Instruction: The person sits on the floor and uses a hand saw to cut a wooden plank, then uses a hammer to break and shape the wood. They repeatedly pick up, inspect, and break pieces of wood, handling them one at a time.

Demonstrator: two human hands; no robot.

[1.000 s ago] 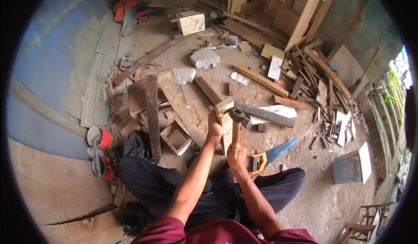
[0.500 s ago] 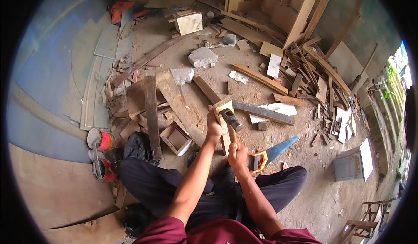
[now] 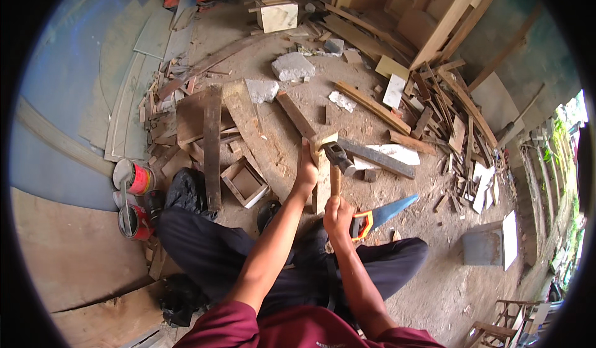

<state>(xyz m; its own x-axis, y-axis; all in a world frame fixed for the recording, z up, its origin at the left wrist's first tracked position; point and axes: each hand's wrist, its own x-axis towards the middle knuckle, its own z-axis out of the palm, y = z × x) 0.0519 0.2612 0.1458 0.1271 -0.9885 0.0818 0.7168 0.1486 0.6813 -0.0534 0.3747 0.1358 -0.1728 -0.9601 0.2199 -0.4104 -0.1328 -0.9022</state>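
Note:
My left hand (image 3: 307, 173) is closed around the upper part of a pale wooden post (image 3: 321, 193), which stands tilted between my legs. My right hand (image 3: 338, 216) grips a hammer (image 3: 336, 183) low on its wooden handle. The dark metal hammer head (image 3: 338, 157) is just beside the post's top end; whether they touch I cannot tell. Behind the post, a dark wooden beam (image 3: 379, 158) lies on the ground, with a brown board (image 3: 294, 113) slanting away from it. A handsaw (image 3: 393, 212) with a blue blade and orange-black handle rests right of my right hand.
At the left stand two red paint cans (image 3: 141, 179). An open wooden box frame (image 3: 245, 182) and a long dark plank (image 3: 212, 149) lie left of the post. Scrap wood (image 3: 456, 131) is heaped at the right, near a grey bin (image 3: 487, 247). Concrete chunks (image 3: 293, 67) lie ahead.
The whole view has shifted slightly. The hammer handle is now more upright, and its head sits a little farther right of the post's top. Both hands keep their hold.

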